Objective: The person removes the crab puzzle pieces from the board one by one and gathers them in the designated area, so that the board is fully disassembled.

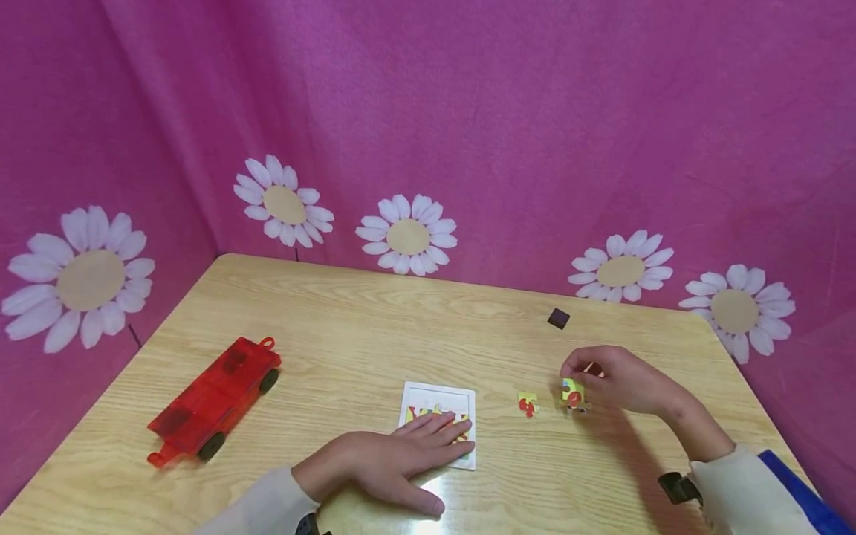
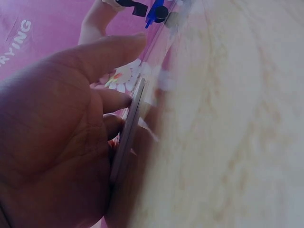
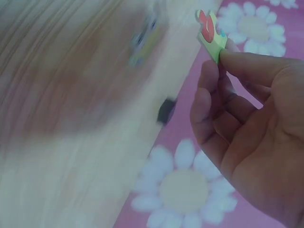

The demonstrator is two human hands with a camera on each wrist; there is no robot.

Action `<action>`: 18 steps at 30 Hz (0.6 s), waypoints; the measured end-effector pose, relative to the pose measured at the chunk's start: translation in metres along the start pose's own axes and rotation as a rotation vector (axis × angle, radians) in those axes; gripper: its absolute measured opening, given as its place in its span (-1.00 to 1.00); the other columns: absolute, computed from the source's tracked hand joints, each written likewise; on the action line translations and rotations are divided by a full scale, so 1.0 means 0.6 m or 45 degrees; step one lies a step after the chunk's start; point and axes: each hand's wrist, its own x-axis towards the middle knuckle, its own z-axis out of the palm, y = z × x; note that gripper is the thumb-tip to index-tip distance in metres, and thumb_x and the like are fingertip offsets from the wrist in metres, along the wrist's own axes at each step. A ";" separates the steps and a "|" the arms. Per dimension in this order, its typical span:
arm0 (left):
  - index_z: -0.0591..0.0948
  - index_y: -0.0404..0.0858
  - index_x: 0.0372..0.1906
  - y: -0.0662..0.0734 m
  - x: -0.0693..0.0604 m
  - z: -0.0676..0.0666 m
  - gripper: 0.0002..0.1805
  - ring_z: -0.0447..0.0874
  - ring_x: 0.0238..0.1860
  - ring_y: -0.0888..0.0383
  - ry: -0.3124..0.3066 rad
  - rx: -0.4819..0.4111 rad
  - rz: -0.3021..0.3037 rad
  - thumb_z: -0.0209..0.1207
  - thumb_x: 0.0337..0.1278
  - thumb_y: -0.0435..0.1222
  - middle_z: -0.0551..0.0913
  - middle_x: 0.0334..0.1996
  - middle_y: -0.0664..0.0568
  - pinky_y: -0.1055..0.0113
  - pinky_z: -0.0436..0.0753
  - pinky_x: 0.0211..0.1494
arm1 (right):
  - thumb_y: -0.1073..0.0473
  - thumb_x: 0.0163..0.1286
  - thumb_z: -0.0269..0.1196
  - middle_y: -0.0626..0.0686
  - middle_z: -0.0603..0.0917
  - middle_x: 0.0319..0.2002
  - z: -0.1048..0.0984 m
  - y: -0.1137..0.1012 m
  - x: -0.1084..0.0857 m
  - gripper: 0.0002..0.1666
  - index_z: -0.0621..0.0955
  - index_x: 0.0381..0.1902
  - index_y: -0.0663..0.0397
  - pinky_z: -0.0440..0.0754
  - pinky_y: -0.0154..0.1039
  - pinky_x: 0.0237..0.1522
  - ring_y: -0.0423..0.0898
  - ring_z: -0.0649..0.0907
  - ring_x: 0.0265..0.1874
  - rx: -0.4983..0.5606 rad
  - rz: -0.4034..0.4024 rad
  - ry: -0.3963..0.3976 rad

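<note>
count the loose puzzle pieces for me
2 plainly seen: one piece on the table, right of the board; a second piece pinched by the right hand. More may be hidden beneath that hand.

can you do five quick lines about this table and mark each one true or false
1. The right hand pinches a puzzle piece. True.
2. The red toy car stands on the left part of the table. True.
3. The left hand grips the red toy car. False: the left hand partly covers the puzzle board.
4. A loose piece lies between the puzzle board and the right hand. True.
5. The black square lies on the puzzle board. False: the black square lies near the table's far edge.
</note>
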 end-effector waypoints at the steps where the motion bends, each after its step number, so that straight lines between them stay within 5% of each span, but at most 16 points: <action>1: -0.01 -0.07 0.69 0.000 0.000 0.000 -0.11 -0.42 0.63 -0.01 0.000 -0.002 0.001 0.02 0.50 0.19 -0.23 0.68 0.05 -0.03 -0.27 0.60 | 0.42 0.48 0.23 -0.13 0.68 -0.29 -0.006 0.007 -0.007 -0.82 0.70 -0.18 0.07 0.63 -0.25 -0.25 -0.15 0.64 -0.30 -0.011 0.012 -0.009; 18: -0.01 -0.07 0.69 -0.001 0.001 -0.001 -0.11 -0.42 0.63 -0.02 0.000 0.008 0.011 0.02 0.50 0.19 -0.23 0.68 0.04 -0.03 -0.28 0.60 | 0.45 0.49 0.15 -0.04 0.67 -0.29 -0.038 0.100 -0.062 -0.84 0.65 -0.21 0.18 0.55 -0.27 -0.23 -0.17 0.57 -0.29 0.124 0.229 -0.232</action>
